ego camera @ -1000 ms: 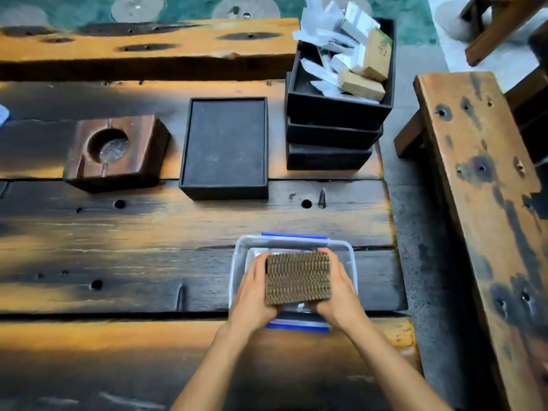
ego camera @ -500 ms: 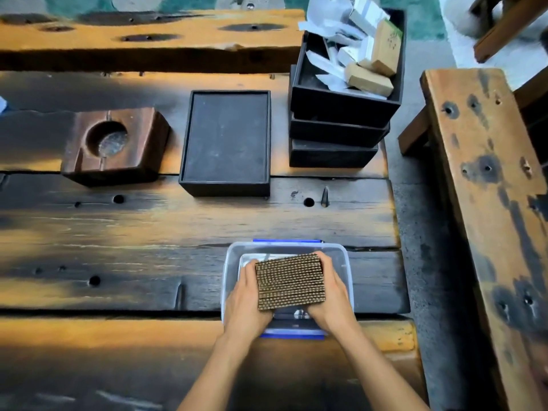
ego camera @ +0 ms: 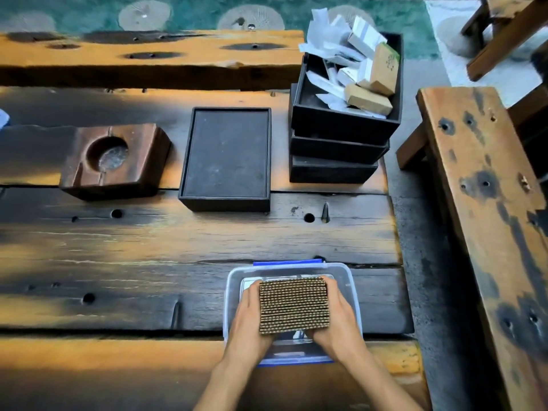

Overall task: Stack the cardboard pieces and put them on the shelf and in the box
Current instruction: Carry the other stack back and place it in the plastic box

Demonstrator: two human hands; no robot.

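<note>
Nearest the person, the left hand [ego camera: 247, 324] and right hand [ego camera: 338, 321] clamp a stack of cardboard pieces [ego camera: 294, 305] between them. The left hand's fingers are closed against the stack's left side and the right hand's against its right side, both gripping it. The corrugated edges face up. The stack sits in the opening of the clear plastic box [ego camera: 353, 280], which stands on the near right part of the desk [ego camera: 178, 256]. Whether the stack touches the box's bottom cannot be told. A blue clip [ego camera: 287, 263] shows on the box's far rim and another on its near rim.

Beyond the box, and slightly to its left, a shallow black tray [ego camera: 226, 155] lies flat on the desk. Further left of the box, level with that tray, sits a brown wooden block [ego camera: 115, 160] with a round hollow in its top. Straight beyond the box stands a pile of black trays [ego camera: 335, 155]. The top one holds white paper scraps [ego camera: 329, 40] and small tan cartons [ego camera: 367, 99].

Farthest from the box, a raised wooden plank [ego camera: 148, 57] runs along the desk's back. To the right of the box, apart from the desk, stands a wooden bench [ego camera: 486, 203].
</note>
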